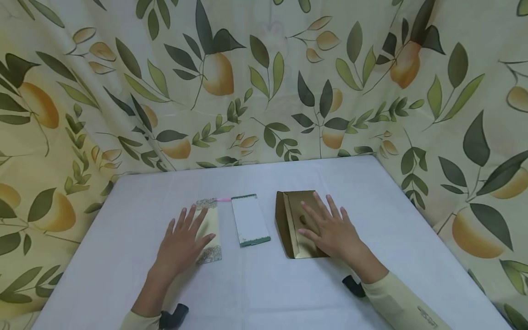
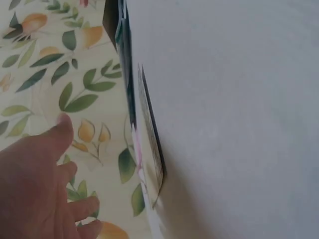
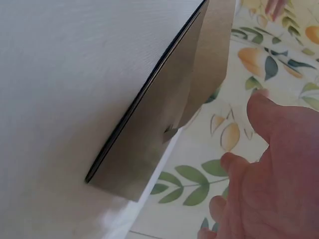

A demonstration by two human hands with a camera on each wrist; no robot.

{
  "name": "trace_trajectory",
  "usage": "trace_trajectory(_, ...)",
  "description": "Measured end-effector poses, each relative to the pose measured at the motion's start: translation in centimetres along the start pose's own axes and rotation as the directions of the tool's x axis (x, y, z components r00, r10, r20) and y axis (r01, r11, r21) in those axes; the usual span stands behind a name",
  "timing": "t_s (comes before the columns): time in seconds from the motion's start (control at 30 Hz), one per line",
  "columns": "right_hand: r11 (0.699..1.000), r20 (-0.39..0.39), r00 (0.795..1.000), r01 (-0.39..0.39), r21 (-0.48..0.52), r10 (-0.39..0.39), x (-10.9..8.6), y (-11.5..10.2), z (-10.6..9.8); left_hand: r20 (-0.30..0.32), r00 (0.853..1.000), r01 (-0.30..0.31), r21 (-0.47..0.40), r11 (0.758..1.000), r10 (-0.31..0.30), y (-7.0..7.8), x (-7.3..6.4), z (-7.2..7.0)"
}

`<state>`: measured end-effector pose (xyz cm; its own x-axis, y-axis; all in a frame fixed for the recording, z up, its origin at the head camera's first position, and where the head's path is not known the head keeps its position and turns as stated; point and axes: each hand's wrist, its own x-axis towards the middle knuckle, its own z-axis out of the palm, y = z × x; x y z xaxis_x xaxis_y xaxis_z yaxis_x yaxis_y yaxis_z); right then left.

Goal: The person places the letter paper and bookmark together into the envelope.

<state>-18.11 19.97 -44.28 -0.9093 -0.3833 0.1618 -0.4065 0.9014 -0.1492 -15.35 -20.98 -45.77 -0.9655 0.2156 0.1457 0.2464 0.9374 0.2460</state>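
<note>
My left hand [image 1: 178, 247], fingers spread, hovers over a cream card [image 1: 213, 217] with grey lacy patterned ends and partly hides it. A pink ribbon [image 1: 224, 200] sticks out from the card's top right. In the left wrist view, a gap shows between the hand [image 2: 35, 184] and the card [image 2: 151, 144]. A gold-brown envelope [image 1: 303, 247] lies below my right hand [image 1: 336, 231], its folded flap [image 1: 283, 224] raised along the left side. The right wrist view shows straight fingers apart from the envelope [image 3: 144, 134]. Neither hand holds anything.
Between the hands lies a white rectangular pad [image 1: 250, 220] with green top and bottom edges. A white cloth covers the table [image 1: 247, 293]. Curtains [image 1: 264, 114] printed with fruit and leaves hang behind and beside it. Black wrist mounts [image 1: 175, 316] sit at both sleeves.
</note>
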Motion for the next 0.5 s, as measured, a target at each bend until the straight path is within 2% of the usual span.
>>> trace_trajectory(0.23, 1.000, 0.096, 0.995, -0.010, -0.015, 0.012, 0.8, -0.9, -0.1, 0.013, 1.000, 0.003, -0.022, 1.000, -0.003, 1.1, 1.6, 0.9)
trace_trajectory(0.5, 0.999, 0.200, 0.979, -0.034, 0.003, 0.033, 1.7, -0.6, 1.5, 0.046, 0.998, 0.031, 0.012, 0.999, -0.032, 2.9, 3.3, 1.8)
